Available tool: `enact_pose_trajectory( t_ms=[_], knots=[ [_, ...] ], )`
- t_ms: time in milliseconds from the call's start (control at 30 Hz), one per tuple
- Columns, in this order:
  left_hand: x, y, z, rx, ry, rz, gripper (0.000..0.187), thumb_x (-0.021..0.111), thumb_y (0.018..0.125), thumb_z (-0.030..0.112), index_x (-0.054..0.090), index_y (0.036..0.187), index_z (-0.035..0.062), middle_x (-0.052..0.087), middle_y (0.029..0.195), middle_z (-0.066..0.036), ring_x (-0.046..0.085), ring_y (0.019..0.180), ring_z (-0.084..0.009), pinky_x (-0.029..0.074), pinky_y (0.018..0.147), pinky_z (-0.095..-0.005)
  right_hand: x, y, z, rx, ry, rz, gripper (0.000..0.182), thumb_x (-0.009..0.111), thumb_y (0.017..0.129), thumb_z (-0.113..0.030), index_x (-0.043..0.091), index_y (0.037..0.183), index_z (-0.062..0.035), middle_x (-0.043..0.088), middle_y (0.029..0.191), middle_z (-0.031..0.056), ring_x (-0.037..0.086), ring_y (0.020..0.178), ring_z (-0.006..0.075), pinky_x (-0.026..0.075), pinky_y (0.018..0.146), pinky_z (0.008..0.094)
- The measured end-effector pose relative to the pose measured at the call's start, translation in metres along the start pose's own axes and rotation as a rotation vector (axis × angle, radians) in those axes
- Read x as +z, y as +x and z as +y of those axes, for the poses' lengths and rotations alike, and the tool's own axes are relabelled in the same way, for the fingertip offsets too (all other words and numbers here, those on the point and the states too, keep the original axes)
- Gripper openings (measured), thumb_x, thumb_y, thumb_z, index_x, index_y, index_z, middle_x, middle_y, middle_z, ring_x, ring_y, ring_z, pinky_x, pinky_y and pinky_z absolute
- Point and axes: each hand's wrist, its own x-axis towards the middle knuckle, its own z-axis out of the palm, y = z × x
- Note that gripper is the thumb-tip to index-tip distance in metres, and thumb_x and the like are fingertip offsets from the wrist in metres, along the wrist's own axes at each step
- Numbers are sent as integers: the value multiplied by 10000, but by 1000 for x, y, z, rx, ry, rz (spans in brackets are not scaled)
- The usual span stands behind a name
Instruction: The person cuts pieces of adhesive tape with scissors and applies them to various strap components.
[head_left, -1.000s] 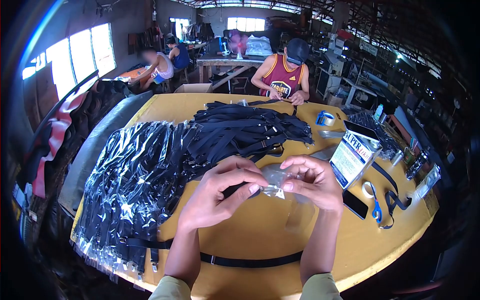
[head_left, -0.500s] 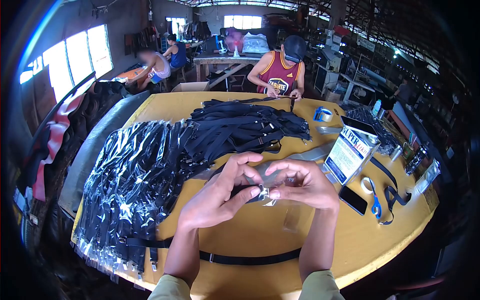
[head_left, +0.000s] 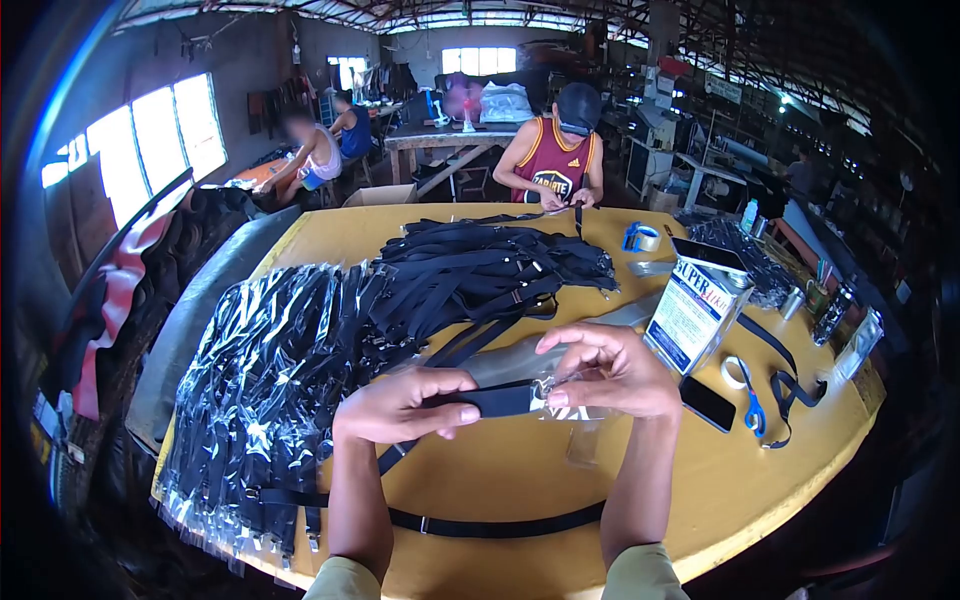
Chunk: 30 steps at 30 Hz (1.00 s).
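My left hand (head_left: 408, 405) is closed on a black elastic strap (head_left: 492, 401), with the thumb along its near side. A short flat length of it spans the gap between my hands. At the strap's right end, my right hand (head_left: 618, 378) pinches a crinkled clear plastic sleeve (head_left: 575, 402) between thumb and fingers. Whether a metal clip is under those fingertips cannot be made out. Below my hands, another black strap with a metal slider (head_left: 424, 524) curves across the yellow table (head_left: 500, 475).
Plastic-wrapped straps (head_left: 255, 400) cover the table's left; loose black straps (head_left: 480, 265) are heaped behind. At right are a tin can (head_left: 690, 315), a phone (head_left: 707, 404), blue scissors (head_left: 755, 412) and a tape dispenser (head_left: 640, 238). A co-worker (head_left: 555, 165) handles a strap opposite.
My hands have moved apart, and more flat strap shows between them. The metal clip seen at my fingertips before is now obscured. My left hand has shifted left.
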Motion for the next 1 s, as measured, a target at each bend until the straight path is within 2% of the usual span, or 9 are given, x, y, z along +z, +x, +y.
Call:
enact_pose_trajectory(
  t_ms=[100,233,400,467,567,633,767,933,1000],
  knots=[
    [1,-2,10,80,124,63,237,617,981,274,653,963,40,544,580,-19,515,517,-104,382,489,-296,1,3,0,57,0,-50,541,836,745,-40,595,1228,-17,720,807,52,647,653,57,420,552,169],
    [2,-1,13,17,188,29,235,608,985,273,646,993,41,554,611,-33,525,534,-126,392,504,-298,2,7,1,139,32,-121,586,845,749,-69,569,1265,-33,722,828,51,641,694,46,436,570,177],
    [6,1,19,54,195,-4,310,536,1020,278,578,1180,15,591,737,-85,569,634,-177,445,587,-316,11,17,9,129,0,-159,585,839,764,-77,558,1276,-47,717,836,47,637,713,51,449,599,180],
    [8,0,31,-108,205,-46,383,493,1037,320,545,1240,-1,599,781,-115,595,690,-194,469,630,-322,16,21,13,133,72,-161,593,832,773,-70,541,1289,-44,710,839,47,641,750,57,461,627,189],
    [15,1,31,-124,103,-1,427,502,1029,371,558,1228,-2,617,801,-117,595,712,-193,474,651,-322,23,25,24,112,104,-195,633,826,778,-57,505,1324,-40,697,875,58,635,793,65,475,645,204],
    [17,1,30,-87,255,50,430,538,1015,384,595,1163,-16,590,820,-45,525,712,-99,443,624,-269,29,26,17,97,124,-162,593,811,804,-93,479,1290,-23,662,906,85,612,786,81,485,646,228],
    [20,-1,28,-59,107,86,367,593,995,345,624,1062,-14,590,820,-35,493,725,-79,408,605,-279,33,28,21,11,2,-84,461,800,825,-105,447,1120,-62,572,913,45,571,827,62,491,658,206],
    [17,-4,18,-5,102,148,295,597,998,293,626,1042,3,565,792,-14,473,734,-80,397,622,-283,32,25,25,-73,160,-76,482,775,843,-65,410,1157,-66,566,979,71,590,810,76,487,624,210],
    [11,-7,16,39,105,201,278,592,1001,282,628,1038,9,559,795,-6,469,744,-78,395,633,-282,18,17,8,173,84,-175,497,781,835,-63,404,1160,-62,580,969,80,620,756,96,489,606,216]
  ],
)
